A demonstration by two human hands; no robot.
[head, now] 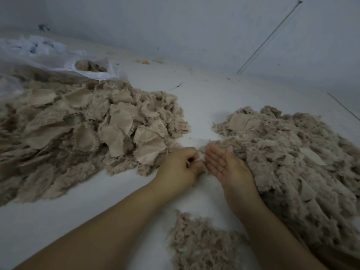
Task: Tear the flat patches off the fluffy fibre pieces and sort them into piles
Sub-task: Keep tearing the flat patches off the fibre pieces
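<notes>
A big heap of beige fluffy fibre pieces with flat woven patches (81,129) covers the left of the white surface. A second large heap of fluffy fibre (292,152) lies on the right, with a flat patch (238,121) near its top. A small pile of fluff (198,244) sits near me between my forearms. My left hand (179,168) is curled, its fingers pinching a small tuft of fibre at the gap between the heaps. My right hand (226,164) lies flat, palm up, fingers straight, its back against the right heap's edge.
A clear plastic bag (58,61) holding more fibre lies at the back left. A grey wall (194,26) rises behind the white surface (204,98). A thin rod (272,34) leans against the wall at the right. Small yellow scraps (145,62) lie at the back.
</notes>
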